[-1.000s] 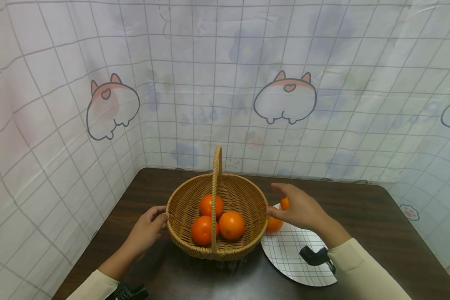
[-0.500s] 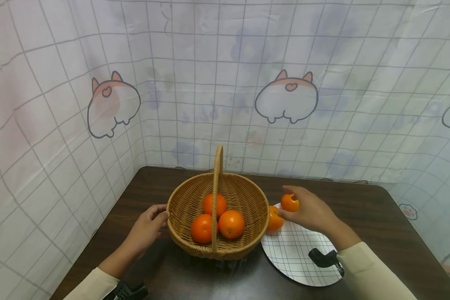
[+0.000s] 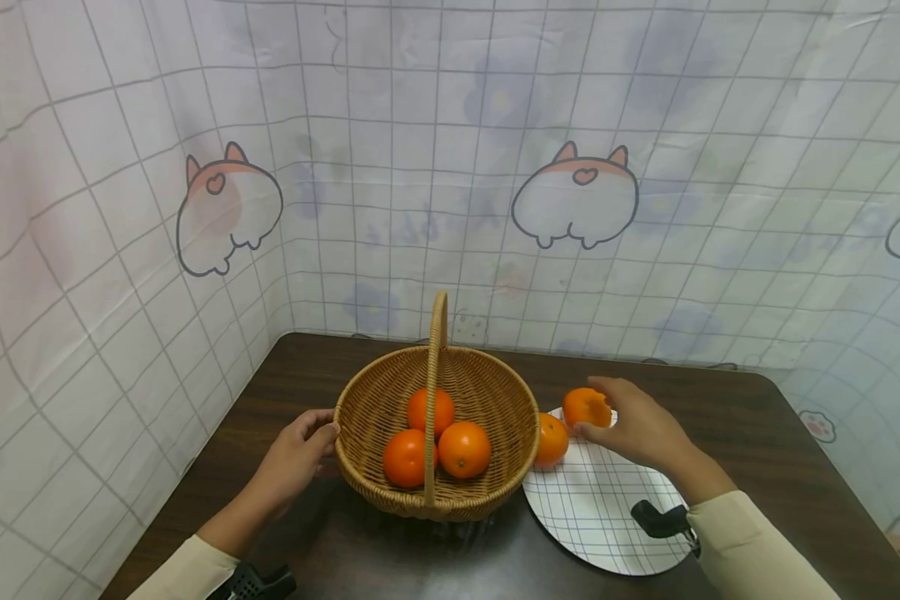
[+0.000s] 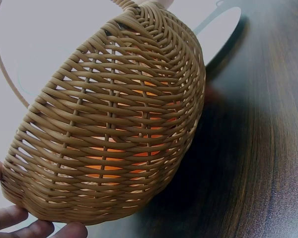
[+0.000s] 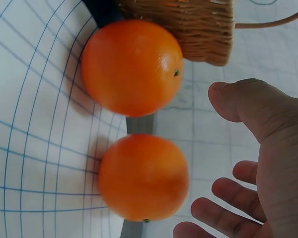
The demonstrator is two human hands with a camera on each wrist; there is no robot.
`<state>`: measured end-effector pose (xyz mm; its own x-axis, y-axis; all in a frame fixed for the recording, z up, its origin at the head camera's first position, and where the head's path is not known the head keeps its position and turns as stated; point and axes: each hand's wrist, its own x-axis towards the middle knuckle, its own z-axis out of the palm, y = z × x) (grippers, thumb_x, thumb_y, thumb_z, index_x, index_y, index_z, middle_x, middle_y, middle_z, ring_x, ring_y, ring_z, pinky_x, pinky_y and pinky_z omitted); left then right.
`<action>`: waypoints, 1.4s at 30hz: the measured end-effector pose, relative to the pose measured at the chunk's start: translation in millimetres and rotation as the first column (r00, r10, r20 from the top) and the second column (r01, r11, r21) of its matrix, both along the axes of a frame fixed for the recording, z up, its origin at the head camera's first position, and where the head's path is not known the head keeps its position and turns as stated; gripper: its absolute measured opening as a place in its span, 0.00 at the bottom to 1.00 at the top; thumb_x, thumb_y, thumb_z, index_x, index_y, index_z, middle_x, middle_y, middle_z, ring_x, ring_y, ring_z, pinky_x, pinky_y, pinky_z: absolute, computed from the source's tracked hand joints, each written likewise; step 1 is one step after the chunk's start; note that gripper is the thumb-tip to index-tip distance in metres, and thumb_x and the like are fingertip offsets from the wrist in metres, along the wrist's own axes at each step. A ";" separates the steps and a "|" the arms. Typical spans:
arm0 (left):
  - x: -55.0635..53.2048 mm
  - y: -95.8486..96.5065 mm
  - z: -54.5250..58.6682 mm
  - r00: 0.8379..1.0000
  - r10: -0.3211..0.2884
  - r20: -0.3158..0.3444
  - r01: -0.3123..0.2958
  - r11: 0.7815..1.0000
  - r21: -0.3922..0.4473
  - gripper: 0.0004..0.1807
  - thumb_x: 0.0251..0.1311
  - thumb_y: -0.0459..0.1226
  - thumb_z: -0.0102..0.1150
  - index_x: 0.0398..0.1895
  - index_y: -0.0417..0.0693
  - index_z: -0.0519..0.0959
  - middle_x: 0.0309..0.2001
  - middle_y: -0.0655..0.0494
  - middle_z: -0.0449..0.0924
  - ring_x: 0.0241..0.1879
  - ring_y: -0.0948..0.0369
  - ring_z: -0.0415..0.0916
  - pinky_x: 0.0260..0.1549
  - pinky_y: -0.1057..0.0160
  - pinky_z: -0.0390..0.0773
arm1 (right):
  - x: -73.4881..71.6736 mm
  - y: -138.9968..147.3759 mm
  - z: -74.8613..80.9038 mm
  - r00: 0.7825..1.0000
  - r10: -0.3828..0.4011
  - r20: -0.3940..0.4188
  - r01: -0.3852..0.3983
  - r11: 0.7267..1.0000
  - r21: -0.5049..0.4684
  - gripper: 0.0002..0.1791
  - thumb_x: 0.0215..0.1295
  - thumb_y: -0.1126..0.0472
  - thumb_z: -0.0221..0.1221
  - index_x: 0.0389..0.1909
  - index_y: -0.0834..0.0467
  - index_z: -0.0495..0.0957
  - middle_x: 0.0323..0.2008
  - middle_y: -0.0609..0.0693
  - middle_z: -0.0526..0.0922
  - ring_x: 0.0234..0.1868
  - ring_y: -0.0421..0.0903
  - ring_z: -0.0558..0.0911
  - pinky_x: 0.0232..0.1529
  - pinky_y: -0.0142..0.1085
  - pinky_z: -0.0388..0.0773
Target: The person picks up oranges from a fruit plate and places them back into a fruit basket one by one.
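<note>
A wicker basket [image 3: 495, 392] with a tall arched handle [image 3: 431, 392] holds three oranges [image 3: 464, 450]. My left hand [image 3: 296, 454] grips its left rim, thumb on the edge. In the left wrist view the curled fingertips [image 4: 10, 218] lie against the woven wall, and orange shows through the gaps. Two more oranges lie on the round white plate [image 3: 607, 508]: one [image 3: 551, 440] beside the basket, the other [image 3: 587, 407] farther back. My right hand [image 3: 641, 425] hovers by the back one, thumb and fingers spread. In the right wrist view a gap separates this hand [image 5: 283, 163] from both oranges [image 5: 143, 177].
The basket's right side overlaps the plate's left edge in the head view. Everything stands on a dark wooden table [image 3: 765, 467]. A grid-patterned curtain [image 3: 420, 167] hangs behind and along the left side. Black wrist devices [image 3: 660, 518] sit at both cuffs.
My right hand has moved right, away from the basket's right rim toward the back orange on the plate. The back orange in the basket has shifted slightly right. The left hand stays on the rim.
</note>
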<state>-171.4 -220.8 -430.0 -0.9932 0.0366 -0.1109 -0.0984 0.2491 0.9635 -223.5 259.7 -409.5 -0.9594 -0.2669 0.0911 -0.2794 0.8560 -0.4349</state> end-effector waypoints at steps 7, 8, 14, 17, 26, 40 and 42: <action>-0.3 -0.3 -1.5 1.000 0.003 -0.003 -0.003 1.000 0.004 0.27 0.79 0.45 0.49 0.71 0.36 0.66 0.64 0.35 0.70 0.58 0.44 0.77 0.46 0.45 0.85 | -5.4 6.1 -7.8 0.999 -0.030 0.016 0.030 1.000 -0.003 0.48 0.61 0.40 0.70 0.73 0.65 0.65 0.67 0.68 0.71 0.61 0.65 0.77 0.56 0.65 0.75; -0.2 -0.3 -1.7 1.000 0.003 -0.003 -0.003 1.000 0.007 0.27 0.79 0.45 0.49 0.71 0.36 0.66 0.64 0.35 0.70 0.58 0.44 0.77 0.46 0.45 0.84 | -6.0 7.0 -8.7 0.999 -0.032 0.018 0.032 0.999 -0.004 0.48 0.62 0.41 0.70 0.73 0.65 0.65 0.67 0.68 0.71 0.61 0.65 0.77 0.56 0.65 0.75; 0.3 0.3 -1.5 1.000 0.002 -0.006 -0.002 1.000 0.016 0.27 0.79 0.45 0.49 0.71 0.36 0.66 0.64 0.35 0.70 0.58 0.44 0.77 0.46 0.45 0.85 | -9.9 11.3 -14.5 0.998 -0.043 0.037 0.044 0.999 -0.014 0.48 0.62 0.42 0.70 0.73 0.66 0.64 0.67 0.69 0.70 0.62 0.66 0.76 0.57 0.65 0.75; 0.4 0.6 -1.0 1.000 0.004 -0.006 -0.004 1.000 0.013 0.27 0.79 0.44 0.49 0.71 0.36 0.66 0.64 0.35 0.70 0.58 0.44 0.77 0.46 0.46 0.85 | -13.0 12.7 -18.0 0.998 -0.049 0.043 0.050 0.999 -0.011 0.48 0.62 0.42 0.70 0.73 0.67 0.64 0.67 0.69 0.70 0.61 0.66 0.76 0.56 0.65 0.75; 1.4 1.5 1.2 1.000 0.009 -0.002 -0.009 1.000 -0.002 0.27 0.79 0.44 0.48 0.71 0.36 0.66 0.64 0.35 0.70 0.57 0.44 0.77 0.46 0.46 0.85 | -22.5 15.1 -28.4 0.997 -0.058 0.058 0.057 0.998 0.017 0.49 0.62 0.43 0.70 0.73 0.68 0.63 0.66 0.70 0.70 0.61 0.67 0.76 0.56 0.65 0.75; 1.2 1.1 -0.6 1.000 -0.001 -0.011 0.001 1.000 0.010 0.27 0.79 0.44 0.48 0.72 0.36 0.65 0.64 0.35 0.70 0.57 0.44 0.78 0.46 0.45 0.84 | -30.7 18.6 -40.1 0.996 -0.053 0.066 0.053 0.999 0.012 0.50 0.60 0.44 0.71 0.73 0.69 0.62 0.64 0.71 0.72 0.56 0.64 0.79 0.53 0.62 0.79; 1.1 1.1 -0.9 1.000 -0.001 -0.012 0.001 1.000 0.012 0.27 0.79 0.44 0.48 0.72 0.36 0.65 0.64 0.35 0.70 0.57 0.44 0.78 0.46 0.45 0.85 | -30.5 18.2 -41.0 0.996 -0.053 0.065 0.052 0.999 0.009 0.50 0.60 0.44 0.71 0.73 0.69 0.62 0.65 0.71 0.71 0.57 0.64 0.78 0.54 0.63 0.78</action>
